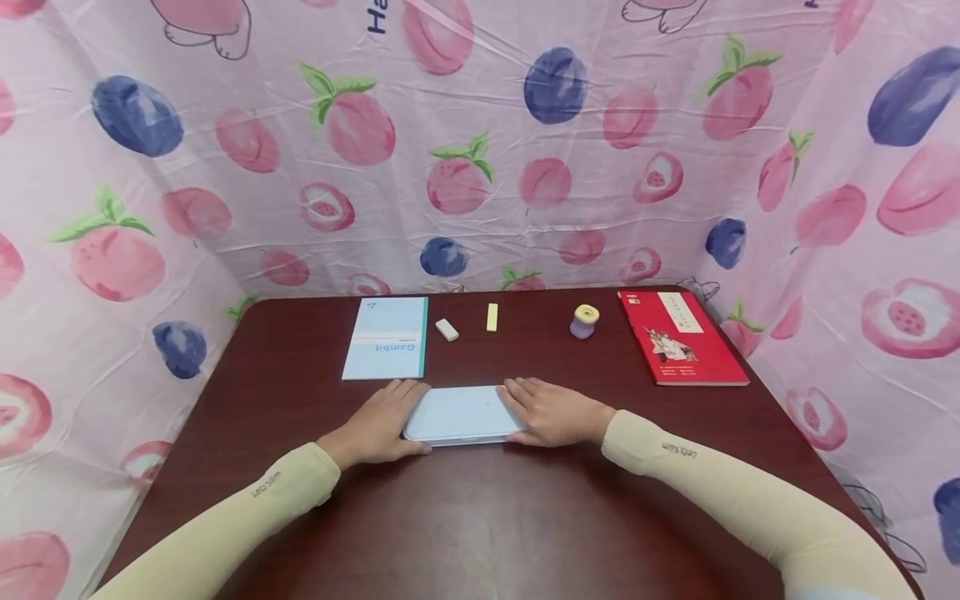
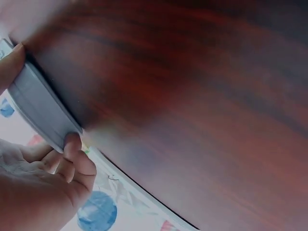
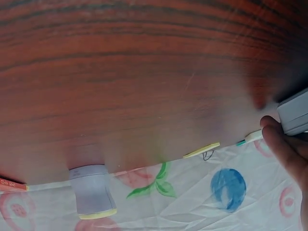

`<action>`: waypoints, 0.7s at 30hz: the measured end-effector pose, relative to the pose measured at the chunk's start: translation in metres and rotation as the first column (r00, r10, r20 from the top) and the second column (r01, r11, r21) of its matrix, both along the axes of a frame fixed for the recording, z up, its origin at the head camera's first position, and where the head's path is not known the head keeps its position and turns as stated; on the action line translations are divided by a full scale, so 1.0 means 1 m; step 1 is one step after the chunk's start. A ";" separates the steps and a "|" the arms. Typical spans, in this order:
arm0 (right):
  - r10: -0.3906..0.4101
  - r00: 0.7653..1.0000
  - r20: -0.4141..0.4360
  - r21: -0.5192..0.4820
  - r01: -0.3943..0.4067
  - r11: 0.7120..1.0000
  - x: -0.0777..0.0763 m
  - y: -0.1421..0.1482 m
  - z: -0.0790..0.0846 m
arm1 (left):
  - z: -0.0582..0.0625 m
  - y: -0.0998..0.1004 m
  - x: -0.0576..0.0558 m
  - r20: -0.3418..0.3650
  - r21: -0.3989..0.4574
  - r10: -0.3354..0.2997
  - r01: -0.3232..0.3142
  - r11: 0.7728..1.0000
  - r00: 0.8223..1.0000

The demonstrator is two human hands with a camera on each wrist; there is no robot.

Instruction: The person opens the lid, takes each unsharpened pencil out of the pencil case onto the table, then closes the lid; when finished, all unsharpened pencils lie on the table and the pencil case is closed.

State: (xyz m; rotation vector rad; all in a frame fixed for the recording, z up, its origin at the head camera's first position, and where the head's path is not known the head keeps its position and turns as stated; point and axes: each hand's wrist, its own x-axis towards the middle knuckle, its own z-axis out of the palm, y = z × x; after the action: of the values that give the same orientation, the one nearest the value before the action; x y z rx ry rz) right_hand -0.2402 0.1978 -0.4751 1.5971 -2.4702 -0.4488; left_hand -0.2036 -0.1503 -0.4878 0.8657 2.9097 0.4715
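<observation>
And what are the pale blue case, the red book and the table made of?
Pale blue case: smooth, probably hard plastic, maybe painted metal; its edges look stiff, with rounded corners.
Red book: likely paper with a smooth card cover; it's flat and printed.
Table: shiny wood or laminate; dark grain streaks, soft glare.

Left arm [image 1: 225, 533] and right arm [image 1: 742, 500] converge over the surface [image 1: 480, 533]. Left hand [image 1: 380, 423]: fingers slanted toward the far edge, thumb set apart, grip engaged. Right hand [image 1: 553, 412]: fingers directed toward the left edge, same grip. I observe 2 bare wrists [image 1: 337, 450] beyond the sleeve cuffs [image 1: 622, 440].
</observation>
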 end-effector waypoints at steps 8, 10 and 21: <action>0.003 0.990 0.141 -0.141 0.017 0.990 -0.009 0.002 0.010 | 0.003 0.001 -0.003 0.094 0.107 0.036 -0.046 0.993 0.995; -0.016 0.977 0.214 -0.165 0.053 0.985 -0.011 0.003 0.011 | 0.003 0.001 -0.003 0.131 0.124 0.056 -0.072 0.990 0.990; -0.092 0.801 0.592 -0.336 0.348 0.875 -0.031 0.007 0.013 | -0.002 0.004 -0.003 0.279 0.274 0.188 -0.266 0.924 0.942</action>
State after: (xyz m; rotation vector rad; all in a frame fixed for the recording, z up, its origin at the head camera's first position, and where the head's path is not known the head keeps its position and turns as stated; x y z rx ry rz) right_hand -0.2716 0.2043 -0.4626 1.3807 -2.9013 0.6209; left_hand -0.2066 -0.1459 -0.4902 0.4452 2.7518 0.9986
